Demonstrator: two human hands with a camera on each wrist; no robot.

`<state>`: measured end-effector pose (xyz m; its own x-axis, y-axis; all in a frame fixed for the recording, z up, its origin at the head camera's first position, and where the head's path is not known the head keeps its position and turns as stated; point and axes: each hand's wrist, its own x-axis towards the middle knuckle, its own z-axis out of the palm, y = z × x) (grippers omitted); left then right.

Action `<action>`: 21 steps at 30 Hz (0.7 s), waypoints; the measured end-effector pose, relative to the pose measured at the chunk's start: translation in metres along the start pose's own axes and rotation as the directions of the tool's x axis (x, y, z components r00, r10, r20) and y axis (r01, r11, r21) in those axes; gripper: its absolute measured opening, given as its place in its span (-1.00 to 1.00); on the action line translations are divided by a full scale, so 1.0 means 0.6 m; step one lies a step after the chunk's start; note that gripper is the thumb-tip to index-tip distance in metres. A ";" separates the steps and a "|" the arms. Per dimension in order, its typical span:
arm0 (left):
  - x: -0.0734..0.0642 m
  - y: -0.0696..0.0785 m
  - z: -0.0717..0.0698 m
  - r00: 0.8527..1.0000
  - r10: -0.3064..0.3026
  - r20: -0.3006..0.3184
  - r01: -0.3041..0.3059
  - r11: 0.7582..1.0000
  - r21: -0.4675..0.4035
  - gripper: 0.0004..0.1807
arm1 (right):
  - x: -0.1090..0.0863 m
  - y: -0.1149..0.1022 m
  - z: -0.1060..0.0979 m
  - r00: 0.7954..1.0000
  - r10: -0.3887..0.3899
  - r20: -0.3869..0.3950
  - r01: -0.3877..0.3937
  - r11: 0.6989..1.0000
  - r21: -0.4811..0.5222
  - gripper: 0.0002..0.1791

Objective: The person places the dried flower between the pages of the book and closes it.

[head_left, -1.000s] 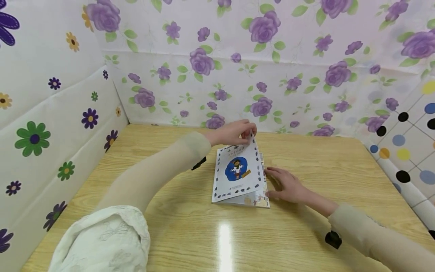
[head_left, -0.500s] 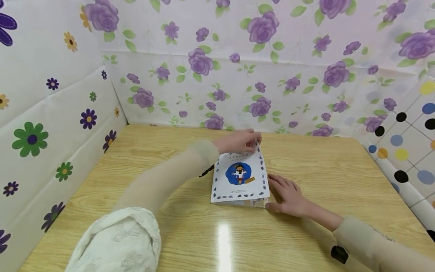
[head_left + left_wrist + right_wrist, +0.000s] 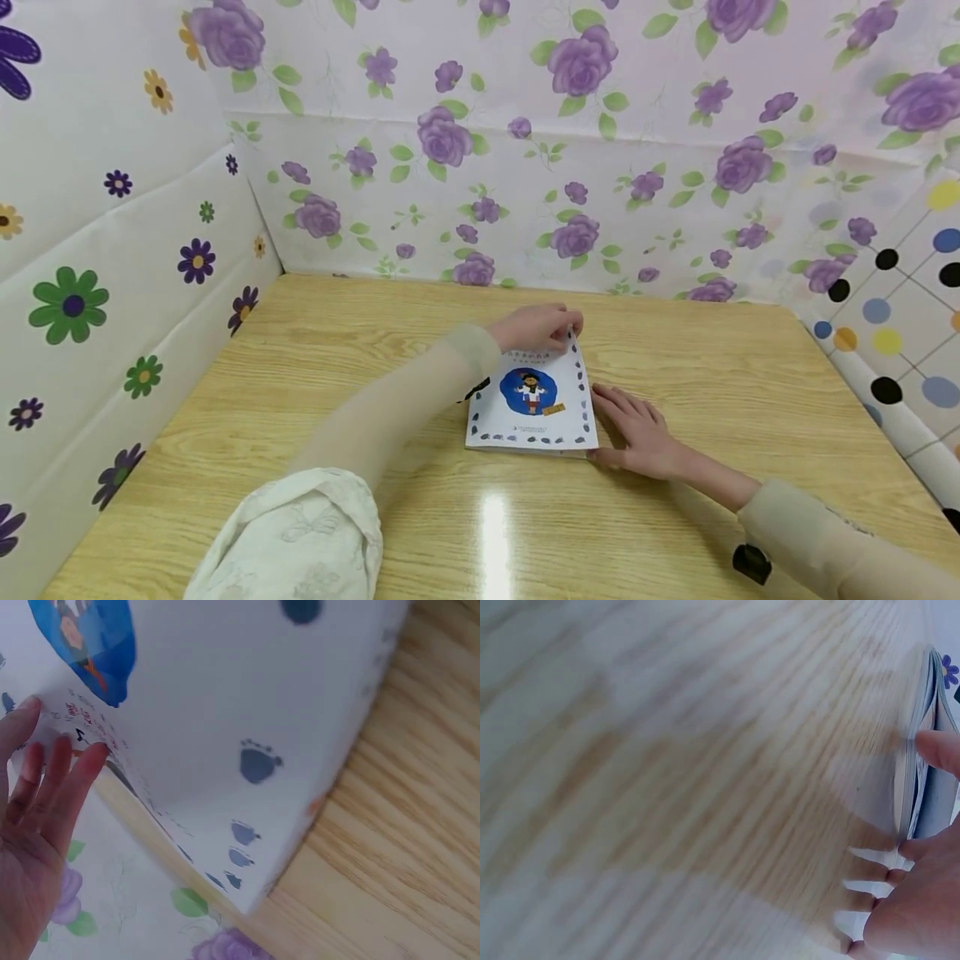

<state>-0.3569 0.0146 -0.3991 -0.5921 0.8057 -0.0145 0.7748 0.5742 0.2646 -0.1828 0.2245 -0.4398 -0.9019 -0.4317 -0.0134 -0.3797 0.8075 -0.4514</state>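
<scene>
A thin picture book (image 3: 491,425) lies on the wooden table, its white cover bordered with small dark prints and bearing a blue patch with a cartoon figure. My left hand (image 3: 534,327) pinches the cover near its top edge. Seen from the left wrist, the cover (image 3: 202,712) bends where the thumb and fingertips of that hand (image 3: 34,840) hold it. My right hand (image 3: 643,435) lies beside the book's right edge, fingers spread and relaxed, thumb at the lower corner. In the right wrist view, the page edges (image 3: 922,776) stand slightly parted by the thumb.
The light wooden table (image 3: 637,533) extends around the book on every side. Behind it hangs a white cloth (image 3: 487,167) with purple roses. Flower-printed cloth (image 3: 150,292) borders the left side, and dotted cloth (image 3: 900,333) the right.
My left hand has brought the raised cover down and to the right, so it now lies nearly flat over the pages. My right hand has shifted slightly toward me along the book's edge.
</scene>
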 end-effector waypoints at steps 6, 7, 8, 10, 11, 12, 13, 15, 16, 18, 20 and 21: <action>0.012 0.012 0.002 0.998 -0.018 0.058 0.012 0.994 0.108 -0.71 | -0.001 0.002 -0.005 1.000 -0.008 0.015 0.008 1.000 0.029 -0.03; 0.012 0.016 0.000 0.997 -0.026 0.073 0.017 0.993 0.119 -0.70 | 0.000 0.002 -0.005 1.000 -0.011 0.018 0.010 0.999 0.030 -0.03; 0.012 0.019 -0.002 0.996 -0.034 0.086 0.022 0.991 0.131 -0.69 | 0.000 0.002 -0.006 1.000 -0.012 0.022 0.011 0.999 0.031 -0.03; 0.012 0.025 -0.006 0.993 -0.050 0.110 0.034 0.989 0.146 -0.67 | 0.001 0.004 -0.006 1.000 -0.015 0.024 0.014 0.999 0.029 -0.03; 0.013 0.028 -0.008 0.991 -0.055 0.120 0.037 0.988 0.149 -0.66 | 0.001 0.005 -0.006 1.000 -0.016 0.024 0.016 0.999 0.029 -0.03; 0.013 0.030 -0.009 0.990 -0.059 0.129 0.039 0.987 0.154 -0.65 | 0.001 0.006 -0.006 1.000 -0.017 0.025 0.016 0.999 0.027 -0.03; 0.013 0.031 -0.009 0.989 -0.062 0.136 0.040 0.987 0.158 -0.64 | 0.001 0.006 -0.006 0.999 -0.019 0.026 0.018 0.999 0.030 -0.04; 0.015 0.032 -0.009 0.987 -0.067 0.145 0.042 0.985 0.166 -0.64 | 0.001 0.007 -0.007 0.999 -0.025 0.028 0.024 0.999 0.038 -0.04; 0.016 0.032 -0.009 0.987 -0.066 0.149 0.040 0.984 0.171 -0.63 | 0.001 0.007 -0.007 0.999 -0.027 0.030 0.026 0.999 0.042 -0.04; 0.018 0.032 -0.007 0.986 -0.066 0.154 0.038 0.983 0.180 -0.64 | 0.001 0.008 -0.007 0.999 -0.033 0.034 0.031 0.998 0.051 -0.04; 0.020 0.032 -0.007 0.984 -0.073 0.161 0.044 0.983 0.177 -0.63 | 0.000 0.010 -0.007 0.999 -0.040 0.037 0.038 0.998 0.055 -0.04; 0.021 0.033 -0.006 0.983 -0.079 0.166 0.049 0.983 0.179 -0.63 | 0.000 0.011 -0.007 0.998 -0.043 0.039 0.040 0.997 0.060 -0.04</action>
<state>-0.3499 0.0359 -0.3903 -0.6063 0.7708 -0.1955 0.7723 0.6293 0.0863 -0.1860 0.2314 -0.4391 -0.8762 -0.4810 -0.0287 -0.4029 0.7640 -0.5040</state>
